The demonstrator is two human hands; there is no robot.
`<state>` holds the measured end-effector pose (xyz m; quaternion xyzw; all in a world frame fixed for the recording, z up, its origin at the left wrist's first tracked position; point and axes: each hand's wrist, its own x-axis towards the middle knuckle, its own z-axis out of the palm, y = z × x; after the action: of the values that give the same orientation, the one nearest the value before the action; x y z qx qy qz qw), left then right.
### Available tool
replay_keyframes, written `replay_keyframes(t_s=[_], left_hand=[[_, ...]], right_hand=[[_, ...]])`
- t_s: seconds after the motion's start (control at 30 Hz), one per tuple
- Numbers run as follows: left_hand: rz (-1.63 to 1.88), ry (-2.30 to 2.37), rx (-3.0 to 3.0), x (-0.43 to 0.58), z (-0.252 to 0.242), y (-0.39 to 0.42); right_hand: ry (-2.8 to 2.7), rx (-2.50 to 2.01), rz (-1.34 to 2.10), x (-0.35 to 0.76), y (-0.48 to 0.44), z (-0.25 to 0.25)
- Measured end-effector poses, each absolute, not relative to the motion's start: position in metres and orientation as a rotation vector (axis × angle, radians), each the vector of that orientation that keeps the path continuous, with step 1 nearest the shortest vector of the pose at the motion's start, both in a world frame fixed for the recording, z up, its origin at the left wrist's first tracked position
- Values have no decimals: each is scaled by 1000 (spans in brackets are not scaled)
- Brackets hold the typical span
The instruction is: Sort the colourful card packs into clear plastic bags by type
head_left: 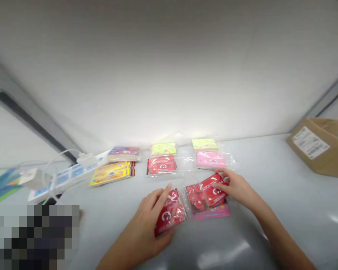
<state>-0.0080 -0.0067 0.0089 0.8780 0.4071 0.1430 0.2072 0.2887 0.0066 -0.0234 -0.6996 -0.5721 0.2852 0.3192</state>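
My left hand (148,221) is wrapped round a red printed packet (173,212) in a clear plastic sleeve, low on the grey table. With thumb and fingers, my right hand (238,187) grips the right end of a red printed packet (210,187). Another red packet (195,198) lies against its left side, partly overlapped. Beneath these a pink packet (214,213) shows along the lower edge. Behind my hands, a red packet (162,165) and a yellow-green packet (163,149) lie in clear bags. To their right are a pink packet (211,160) and a second yellow-green one (205,144).
Yellow packets (111,173) and a purple-blue stack (125,152) lie at left, beside a white power strip (67,176) with plugs and cables. A brown cardboard box (321,150) stands far right. A white wall (169,75) rises behind the table.
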Motion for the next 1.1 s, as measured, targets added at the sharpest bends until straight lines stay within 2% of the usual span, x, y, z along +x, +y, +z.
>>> replay_keyframes(t_s=[0.2, 0.37, 0.6, 0.8, 1.1], left_hand=[[407, 1176, 2473, -11, 1, -3], [399, 1193, 2465, -13, -5, 1], [421, 1111, 2495, -9, -4, -2], [416, 1127, 2497, -6, -1, -4], [416, 1125, 2473, -3, 1, -8]], right_hand=[[-1177, -1525, 1058, 287, 2, -2], [-922, -1449, 1114, 296, -2, 9], [-942, -1464, 1254, 284, -3, 9], [-968, -1541, 1213, 275, 1, -2], [-1026, -1401, 1178, 258, -2, -1]])
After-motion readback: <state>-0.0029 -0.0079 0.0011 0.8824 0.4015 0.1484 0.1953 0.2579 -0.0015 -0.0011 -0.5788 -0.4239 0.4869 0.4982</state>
